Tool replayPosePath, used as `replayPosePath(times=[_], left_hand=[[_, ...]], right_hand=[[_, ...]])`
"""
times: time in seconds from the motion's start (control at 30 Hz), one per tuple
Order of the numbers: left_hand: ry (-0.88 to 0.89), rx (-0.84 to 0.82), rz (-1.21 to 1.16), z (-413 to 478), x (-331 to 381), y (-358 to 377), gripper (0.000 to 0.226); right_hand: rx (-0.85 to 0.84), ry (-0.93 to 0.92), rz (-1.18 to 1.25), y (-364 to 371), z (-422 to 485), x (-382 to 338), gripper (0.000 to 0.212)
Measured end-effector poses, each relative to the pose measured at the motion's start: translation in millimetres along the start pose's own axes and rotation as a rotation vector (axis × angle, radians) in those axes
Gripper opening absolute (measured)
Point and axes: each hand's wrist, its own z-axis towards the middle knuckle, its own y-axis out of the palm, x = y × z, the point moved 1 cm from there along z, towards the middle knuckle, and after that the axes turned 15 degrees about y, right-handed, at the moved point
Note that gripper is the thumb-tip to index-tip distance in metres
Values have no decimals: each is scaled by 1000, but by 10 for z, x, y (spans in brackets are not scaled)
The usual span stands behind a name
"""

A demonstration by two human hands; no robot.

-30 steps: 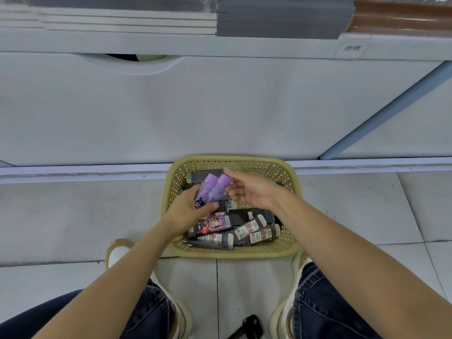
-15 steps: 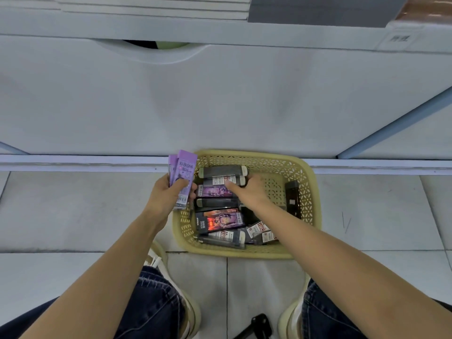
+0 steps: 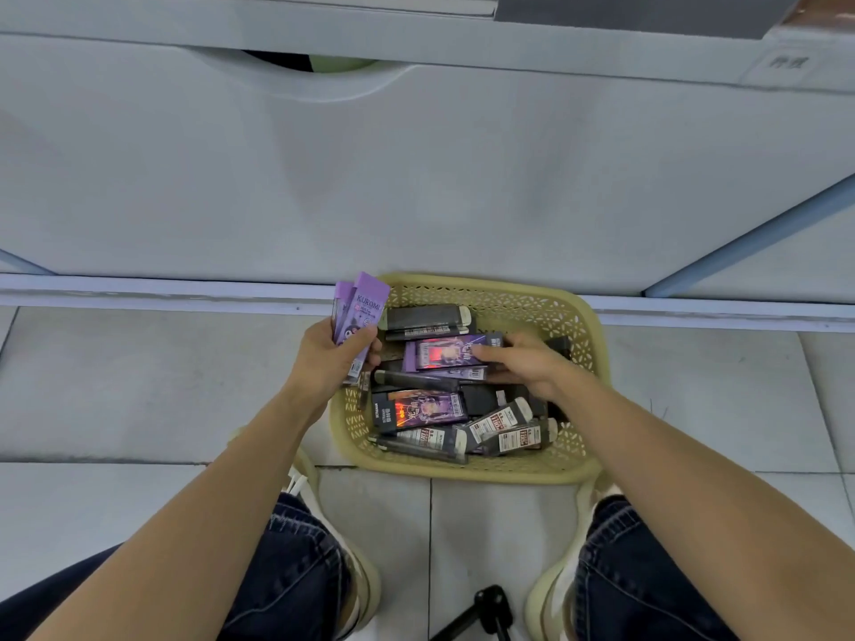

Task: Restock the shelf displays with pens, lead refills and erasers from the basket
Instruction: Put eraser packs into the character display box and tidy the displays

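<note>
- Since half a second ago the right hand (image 3: 532,363) has slid down the heap onto a purple pack with a red picture (image 3: 444,356). The left hand (image 3: 335,363) has stayed at the basket's (image 3: 590,337) left rim.
- The left fingers curl round two purple Kuromi packs (image 3: 365,307), held upright.
- The right fingertips lie on the picture pack's right end. Whether the thumb is under it I cannot tell.
- The stock lies crisscross in the basket on the floor tiles (image 3: 139,386).
- Risk: lifting this pack may drag the dark case (image 3: 416,379) just beside it, or tip the white-capped lead refill cases (image 3: 504,421).
- Risk: the Kuromi packs are held low and could fan out or slip.
- Room: the white shelf base panel (image 3: 416,178) stands close behind the basket and the knees flank it, so straight up is the free way.
</note>
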Motion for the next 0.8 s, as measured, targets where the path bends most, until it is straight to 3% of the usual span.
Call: replayPosePath(times=[0.2,0.37,0.47,0.57,0.67,0.8], left_hand=[[-80,-64,-79,0,54,179,18],[-191,-151,-126,-68,84,377,20],[-347,-181,-300,-147,64,452,19],[-308,-159,-396,-172,25,472,30],[-237,-102,-301,-155,-1,471,49],[-218,-40,-143,-96,-72,401,36]], right_hand=[[-230,-38,-228,-415,-307,-177,33],[-368,-117,-231,-362,-452,-283,24],[-317,-194,-141,-302,-443,-315,21],[-236,-227,38,-276,-414,-303,14],[-186,-192,105,-227,-371,-246,27],[-173,-175,95,-178,-336,-190,34]])
